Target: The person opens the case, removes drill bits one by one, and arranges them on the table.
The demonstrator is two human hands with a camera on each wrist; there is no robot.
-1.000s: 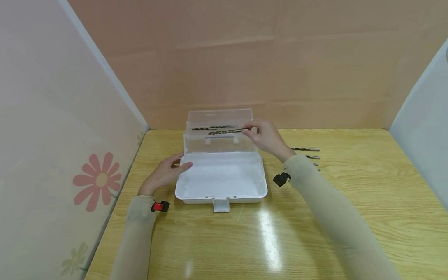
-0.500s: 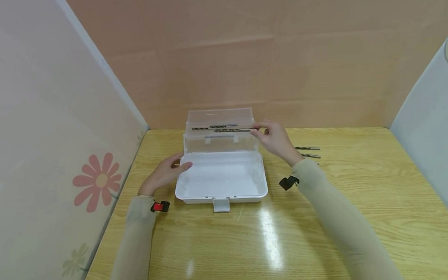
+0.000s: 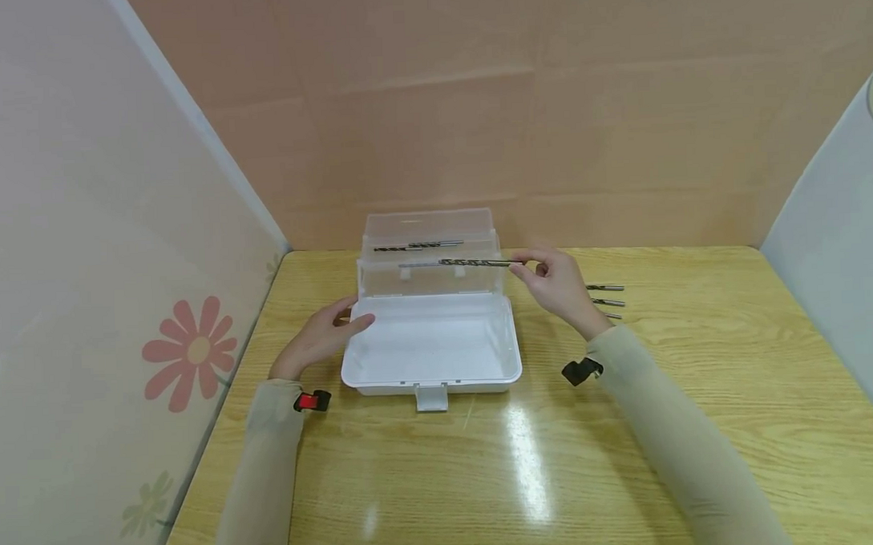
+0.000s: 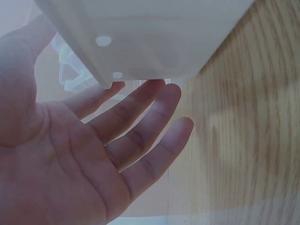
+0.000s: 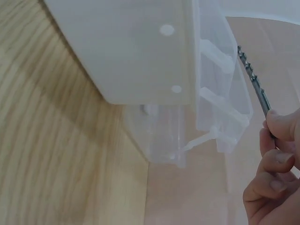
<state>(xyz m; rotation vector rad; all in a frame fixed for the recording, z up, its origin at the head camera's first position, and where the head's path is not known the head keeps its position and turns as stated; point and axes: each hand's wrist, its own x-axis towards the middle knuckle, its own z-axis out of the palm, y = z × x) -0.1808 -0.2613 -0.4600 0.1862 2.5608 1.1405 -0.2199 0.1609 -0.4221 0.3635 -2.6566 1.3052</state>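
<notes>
A white plastic box stands open on the table, its translucent stepped upper tiers folded back behind it. My left hand holds the box's left rear side, thumb over the rim and fingers against the outside; the fingers reach round the back corner in the left wrist view. My right hand pinches a twist drill bit by its smooth shank, the fluted end pointing left above the nearer tier. In the right wrist view this drill bit is apart from the tiers. Two drill bits lie in a farther tier.
Several more drill bits lie in a column on the wooden table, right of the box, partly hidden by my right hand. The box's front latch hangs down. A tan backdrop rises behind, with patterned panels at both sides.
My right hand has moved right and toward me, carrying the drill bit away from the farther tier. My left hand has kept its place on the box.
</notes>
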